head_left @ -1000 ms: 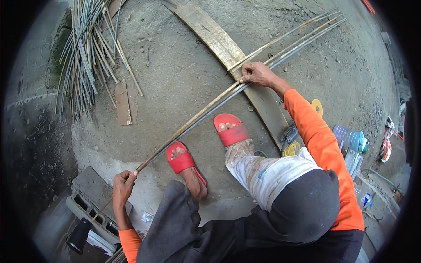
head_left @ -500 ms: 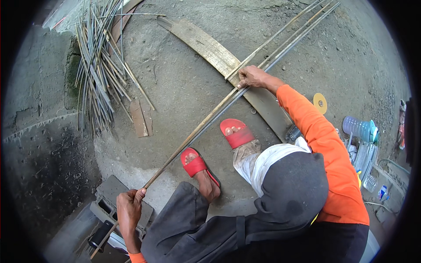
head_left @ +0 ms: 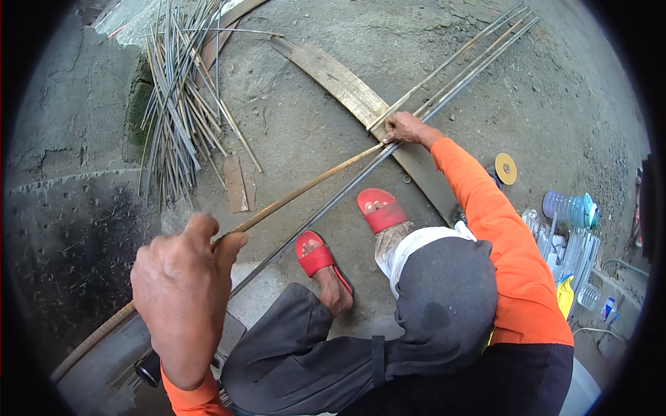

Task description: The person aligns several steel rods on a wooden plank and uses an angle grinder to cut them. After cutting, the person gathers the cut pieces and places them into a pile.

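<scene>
My left hand [head_left: 184, 298], raised at the lower left, is closed around a brown, rusty rebar rod [head_left: 305, 188]. The rod passes through that fist and runs on toward the lower left rim. My right hand [head_left: 409, 130] is closed on the rod where it crosses a wooden plank [head_left: 340, 80]; its fingertips are partly hidden. Just below the rod lies a dark ribbed rebar [head_left: 347, 190], apart from it between my hands. Several more rods [head_left: 479, 45] stretch from the plank toward the upper right.
A loose heap of rods [head_left: 177, 104] lies at the upper left, beside a brown flat scrap [head_left: 239, 184]. To the right are a yellow disc [head_left: 506, 168], a bluish plastic jug [head_left: 569, 209] and clear bottles [head_left: 588, 297]. My feet wear red slippers [head_left: 313, 259].
My left hand has come up toward the camera, lifting its end of the rusty rod away from the dark rebar. My right hand stays near the plank.
</scene>
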`<state>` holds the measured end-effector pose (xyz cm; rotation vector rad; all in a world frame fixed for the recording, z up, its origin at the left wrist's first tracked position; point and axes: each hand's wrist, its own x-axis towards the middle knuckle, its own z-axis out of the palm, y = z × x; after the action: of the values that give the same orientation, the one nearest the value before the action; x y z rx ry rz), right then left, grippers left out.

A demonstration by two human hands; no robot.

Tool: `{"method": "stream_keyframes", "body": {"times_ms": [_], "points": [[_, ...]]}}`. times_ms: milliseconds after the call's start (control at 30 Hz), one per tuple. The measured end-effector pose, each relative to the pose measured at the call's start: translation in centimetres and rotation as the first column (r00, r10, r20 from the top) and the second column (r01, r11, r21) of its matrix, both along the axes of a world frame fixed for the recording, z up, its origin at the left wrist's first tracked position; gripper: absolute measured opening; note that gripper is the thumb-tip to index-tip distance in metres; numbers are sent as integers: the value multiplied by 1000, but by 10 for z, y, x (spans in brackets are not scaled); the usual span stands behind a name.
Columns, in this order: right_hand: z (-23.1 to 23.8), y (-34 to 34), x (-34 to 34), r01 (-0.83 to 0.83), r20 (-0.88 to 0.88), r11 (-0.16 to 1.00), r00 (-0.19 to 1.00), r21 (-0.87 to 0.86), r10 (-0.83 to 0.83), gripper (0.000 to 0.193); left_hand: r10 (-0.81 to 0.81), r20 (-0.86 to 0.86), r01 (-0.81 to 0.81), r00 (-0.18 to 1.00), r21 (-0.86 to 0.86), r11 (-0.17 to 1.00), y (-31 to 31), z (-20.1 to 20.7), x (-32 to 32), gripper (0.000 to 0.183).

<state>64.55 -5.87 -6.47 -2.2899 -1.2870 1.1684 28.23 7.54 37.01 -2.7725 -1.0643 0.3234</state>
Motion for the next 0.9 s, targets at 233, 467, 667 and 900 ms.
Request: {"method": "stream_keyframes", "body": {"times_ms": [233, 467, 667, 900], "points": [[4, 22, -25, -68, -18, 992, 997, 105, 70, 39, 374, -97, -382, 922, -382, 842, 36, -159, -193, 53], [13, 24, -12, -109, -29, 993, 994, 40, 110, 39, 569, -27, -510, 822, -480, 714, 6, -226, -230, 53], [1, 21, -10, -109, -86, 988, 989, 110, 119, 41, 490, 2, -465, 872, -311, 829, 38, -161, -175, 49], [7, 11, -18, 33, -72, 980, 997, 198, -19, 34, 629, 176, -576, 757, -274, 770, 81, -116, -192, 56]]}}
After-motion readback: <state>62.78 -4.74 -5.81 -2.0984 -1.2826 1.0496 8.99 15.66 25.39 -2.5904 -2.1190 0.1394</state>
